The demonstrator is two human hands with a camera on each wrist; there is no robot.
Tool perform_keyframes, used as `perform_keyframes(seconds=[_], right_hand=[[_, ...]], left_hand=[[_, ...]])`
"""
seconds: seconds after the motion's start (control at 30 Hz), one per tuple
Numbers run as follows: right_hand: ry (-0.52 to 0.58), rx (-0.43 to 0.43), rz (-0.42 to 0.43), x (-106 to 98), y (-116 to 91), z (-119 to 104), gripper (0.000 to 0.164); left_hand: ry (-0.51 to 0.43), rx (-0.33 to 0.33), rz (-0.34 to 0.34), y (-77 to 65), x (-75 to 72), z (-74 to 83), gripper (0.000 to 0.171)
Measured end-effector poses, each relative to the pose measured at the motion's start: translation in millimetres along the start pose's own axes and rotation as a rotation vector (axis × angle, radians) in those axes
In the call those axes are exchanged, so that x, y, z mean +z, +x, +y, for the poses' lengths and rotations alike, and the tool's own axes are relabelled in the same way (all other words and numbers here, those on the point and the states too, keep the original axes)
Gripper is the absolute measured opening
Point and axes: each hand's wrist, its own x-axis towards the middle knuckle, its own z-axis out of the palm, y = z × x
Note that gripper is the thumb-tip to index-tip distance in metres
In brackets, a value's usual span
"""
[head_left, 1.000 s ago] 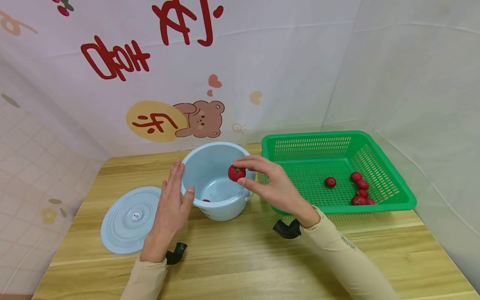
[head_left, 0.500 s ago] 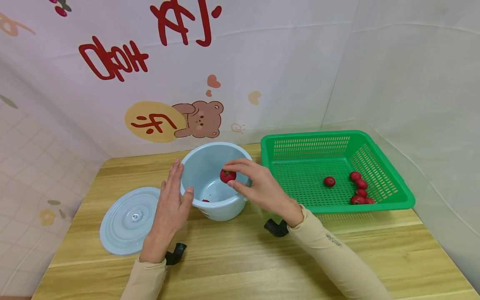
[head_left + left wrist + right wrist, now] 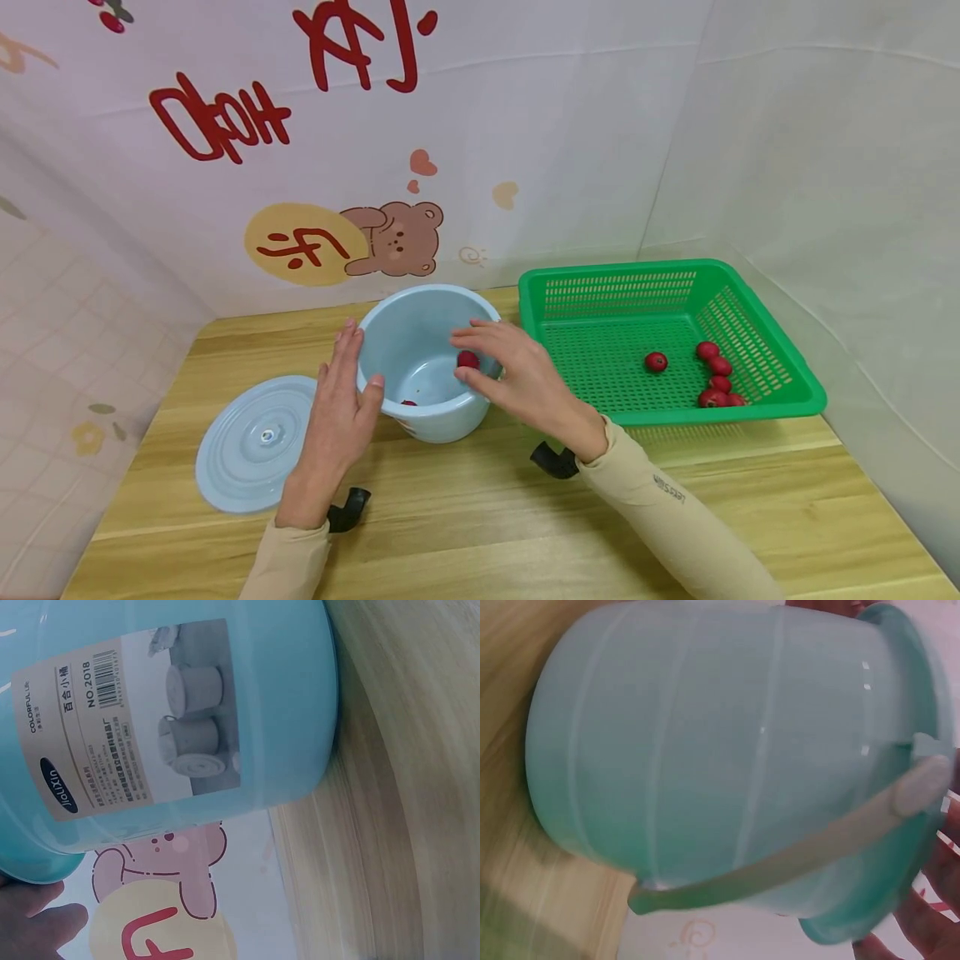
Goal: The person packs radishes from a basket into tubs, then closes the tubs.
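Observation:
A pale blue plastic bucket [image 3: 442, 425] stands on the wooden table. My right hand [image 3: 517, 375] is at its right rim, fingers and thumb spread apart. Beyond the gap between them, inside the bucket, shows a small round red radish-like piece [image 3: 468, 360]. Another red piece [image 3: 408, 403] peeks out low in the bucket, mostly hidden by the near rim. Along the left rim lies my left hand [image 3: 341, 408], fingers straight. The left wrist view has the bucket's printed label [image 3: 127, 720]; the right wrist view shows its carrying handle [image 3: 802, 855] hanging down.
A green perforated basket [image 3: 720, 415] sits right of the bucket, holding several red pieces [image 3: 718, 367] by its right side and a single one [image 3: 656, 362] nearer its middle. The bucket's round blue lid [image 3: 247, 467] lies flat at left. A printed cloth [image 3: 585, 150] hangs behind.
My right hand moved left over the bucket with the red radish-like piece, then let it go. That piece is now lower, inside the bucket. My left hand stays at the rim.

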Motion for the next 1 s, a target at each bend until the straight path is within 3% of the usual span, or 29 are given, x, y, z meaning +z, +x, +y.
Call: perform_keyframes(seconds=[0.4, 0.73, 1.0], right_hand=[[0.010, -0.048, 0.053, -51.4, -31.9, -7.2, 0.041], [-0.049, -0.041, 0.057, -103.4, -59.7, 10.4, 0.044], [-0.126, 0.020, 0.049, -145.9, -70.0, 25.4, 0.048]], left_hand=[[-0.008, 0.008, -0.001, -0.9, -0.3, -0.2, 0.068], [-0.011, 0.000, -0.005, -0.8, -0.2, 0.9, 0.066], [-0.008, -0.004, -0.009, -1.3, -0.2, 0.2, 0.067]])
